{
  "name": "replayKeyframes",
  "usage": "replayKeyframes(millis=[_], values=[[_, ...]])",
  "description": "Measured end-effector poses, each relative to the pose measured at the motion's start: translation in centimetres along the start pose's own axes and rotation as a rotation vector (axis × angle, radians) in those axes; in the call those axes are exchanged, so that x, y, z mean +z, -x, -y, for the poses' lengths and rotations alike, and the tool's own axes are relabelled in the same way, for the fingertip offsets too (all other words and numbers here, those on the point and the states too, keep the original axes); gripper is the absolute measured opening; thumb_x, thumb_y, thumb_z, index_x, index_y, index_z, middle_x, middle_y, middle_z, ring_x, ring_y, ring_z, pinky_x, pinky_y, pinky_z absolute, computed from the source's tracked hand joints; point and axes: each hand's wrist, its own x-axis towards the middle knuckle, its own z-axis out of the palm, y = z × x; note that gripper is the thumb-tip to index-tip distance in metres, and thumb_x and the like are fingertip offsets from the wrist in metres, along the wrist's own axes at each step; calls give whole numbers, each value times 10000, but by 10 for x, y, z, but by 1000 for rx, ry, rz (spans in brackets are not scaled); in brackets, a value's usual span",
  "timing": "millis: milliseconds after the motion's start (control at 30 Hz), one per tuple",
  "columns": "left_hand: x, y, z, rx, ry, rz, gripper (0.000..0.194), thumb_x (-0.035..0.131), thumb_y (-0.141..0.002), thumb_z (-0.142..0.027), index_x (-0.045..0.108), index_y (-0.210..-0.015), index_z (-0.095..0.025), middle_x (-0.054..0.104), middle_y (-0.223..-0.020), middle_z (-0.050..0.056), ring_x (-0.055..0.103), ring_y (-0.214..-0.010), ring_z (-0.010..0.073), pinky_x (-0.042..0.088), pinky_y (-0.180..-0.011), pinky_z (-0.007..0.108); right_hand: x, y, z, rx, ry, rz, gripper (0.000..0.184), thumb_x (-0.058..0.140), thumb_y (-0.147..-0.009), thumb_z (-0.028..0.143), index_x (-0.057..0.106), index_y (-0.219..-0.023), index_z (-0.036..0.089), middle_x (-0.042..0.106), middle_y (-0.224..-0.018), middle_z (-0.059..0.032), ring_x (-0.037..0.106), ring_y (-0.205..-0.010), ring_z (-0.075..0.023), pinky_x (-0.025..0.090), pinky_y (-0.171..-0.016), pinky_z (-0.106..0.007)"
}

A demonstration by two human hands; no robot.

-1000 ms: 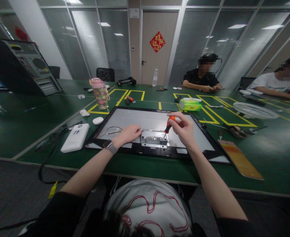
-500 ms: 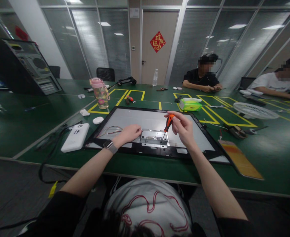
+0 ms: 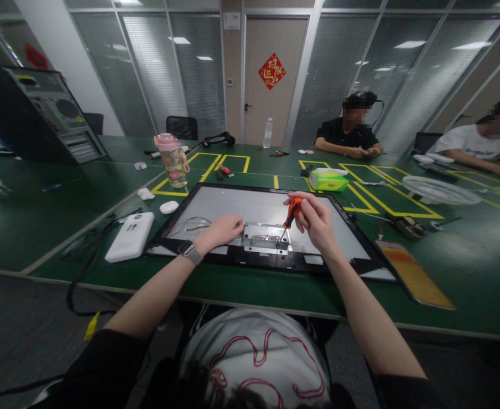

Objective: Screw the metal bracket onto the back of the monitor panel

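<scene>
An orange-and-black screwdriver (image 3: 292,213) stands tilted in my right hand (image 3: 315,220), its handle pinched between the fingers. Its tip reaches down to the right part of a silver metal bracket (image 3: 263,229). My left hand (image 3: 225,229), wearing a watch, lies at the bracket's left edge with its fingers curled against it. The bracket sits on the back of a flat display panel (image 3: 241,200), grey with a black frame, lying on the green table. Thin wires (image 3: 192,222) lie on the panel left of my left hand. The screw under the tip is too small to make out.
Left of the panel are a white power bank (image 3: 130,237), a white oval case (image 3: 169,207) and a pink-lidded bottle (image 3: 172,162). A phone (image 3: 412,272) lies at the right, a green packet (image 3: 328,180) behind. Two people sit beyond; a computer case (image 3: 41,113) stands far left.
My right hand and the screwdriver handle have shifted very slightly, with the tip still at the bracket. My left hand has stayed in place.
</scene>
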Motion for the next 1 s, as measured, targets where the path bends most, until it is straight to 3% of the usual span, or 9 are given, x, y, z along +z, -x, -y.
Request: replayKeyframes(millis=[133,333,567,800,1000], values=[[1,0,0,3,-6,-6,305,374,-910,-284,614,-767,-162,654,-793,74,568,-704,185,382,-633,276,2,1,5,-15,36,-42,147,673,-808,341,671,-883,215,552,-819,11,421,-412,-19,294,-342,-186],[1,0,0,-3,-17,-3,312,373,-907,-284,615,-755,-160,654,-794,79,566,-703,184,376,-628,272,0,1,2,-4,33,-11,264,567,-893,370,657,-1092,222,664,-907,-35,390,-410,-26,298,-341,-191],[2,-1,1,-7,-15,-2,312,371,-909,-281,613,-755,-159,650,-778,74,569,-697,179,383,-631,270,-2,1,3,-1,28,27,312,500,-926,372,632,-1160,215,673,-972,-60,380,-421,-38,344,-363,-208],[1,-1,1,-5,4,-3,311,372,-907,-282,614,-754,-159,648,-784,78,570,-702,185,392,-637,280,2,2,6,-81,157,-89,165,671,-805,293,706,-959,249,556,-928,-17,402,-452,-27,339,-369,-203],[2,0,2,2,-9,-10,316,362,-910,-287,617,-772,-161,652,-795,78,569,-710,184,392,-642,276,0,2,2,-21,108,0,337,458,-923,329,611,-1213,252,643,-999,-42,367,-425,-41,377,-384,-223]])
